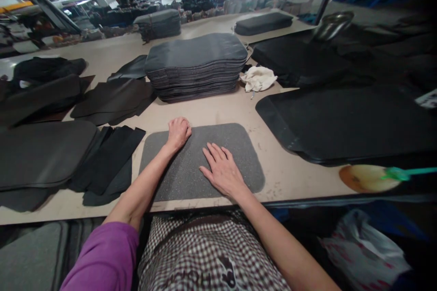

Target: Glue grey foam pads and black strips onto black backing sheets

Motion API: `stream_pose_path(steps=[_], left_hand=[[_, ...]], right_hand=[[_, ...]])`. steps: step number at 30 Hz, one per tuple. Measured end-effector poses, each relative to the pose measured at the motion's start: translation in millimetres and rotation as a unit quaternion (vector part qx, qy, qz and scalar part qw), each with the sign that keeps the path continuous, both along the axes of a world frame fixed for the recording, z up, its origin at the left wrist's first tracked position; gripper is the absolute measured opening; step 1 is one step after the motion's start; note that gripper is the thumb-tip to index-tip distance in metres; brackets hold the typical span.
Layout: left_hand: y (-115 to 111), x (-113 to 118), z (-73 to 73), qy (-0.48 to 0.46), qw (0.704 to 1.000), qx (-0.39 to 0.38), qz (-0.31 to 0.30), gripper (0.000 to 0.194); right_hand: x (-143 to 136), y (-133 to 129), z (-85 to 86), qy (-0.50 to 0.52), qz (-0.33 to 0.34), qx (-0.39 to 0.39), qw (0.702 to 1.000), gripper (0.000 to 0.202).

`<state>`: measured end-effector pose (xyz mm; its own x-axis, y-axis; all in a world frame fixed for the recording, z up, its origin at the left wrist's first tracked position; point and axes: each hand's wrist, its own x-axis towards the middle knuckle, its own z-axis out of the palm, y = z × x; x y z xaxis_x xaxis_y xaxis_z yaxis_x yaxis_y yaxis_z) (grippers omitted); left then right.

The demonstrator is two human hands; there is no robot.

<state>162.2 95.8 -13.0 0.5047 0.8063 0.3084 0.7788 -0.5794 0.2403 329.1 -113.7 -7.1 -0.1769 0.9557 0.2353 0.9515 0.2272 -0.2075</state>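
Observation:
A grey, speckled foam-like panel (205, 173) with rounded corners lies flat on the table in front of me. My left hand (179, 132) rests at its far edge, left of the middle, with the fingers curled closed; whatever they may grip is hidden. My right hand (222, 170) lies palm down on the right half of the panel, fingers stretched out and slightly spread. Just beyond the panel stands a tall stack of dark rounded panels (196, 66).
Dark sheets (41, 152) and black strips (112, 159) lie to the left. Large black pieces (355, 122) cover the right side, near a yellowish dish (367, 178) with a green-handled tool (398, 173). A white cloth (259, 78) sits beside the stack. The table's near edge (205, 206) meets my apron.

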Motion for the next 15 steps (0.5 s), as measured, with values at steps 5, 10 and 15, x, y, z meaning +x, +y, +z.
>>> stream_pose_path(steps=[5,10,15], left_hand=[[-3.5,3.6,5.6,-0.017,0.997,-0.033,0.067,0.014],[-35.6,0.8,13.0,0.010,0.999,0.032,-0.001,0.047],[-62.8,-3.7,-0.9,0.147,0.984,-0.011,-0.102,0.071]], right_hand=[[-0.2,-0.6,0.4,-0.003,-0.001,0.003,1.000,0.061],[-0.3,-0.4,-1.6,0.001,-0.001,0.004,1.000,0.061],[-1.2,-0.5,-2.5,0.000,0.002,0.002,1.000,0.061]])
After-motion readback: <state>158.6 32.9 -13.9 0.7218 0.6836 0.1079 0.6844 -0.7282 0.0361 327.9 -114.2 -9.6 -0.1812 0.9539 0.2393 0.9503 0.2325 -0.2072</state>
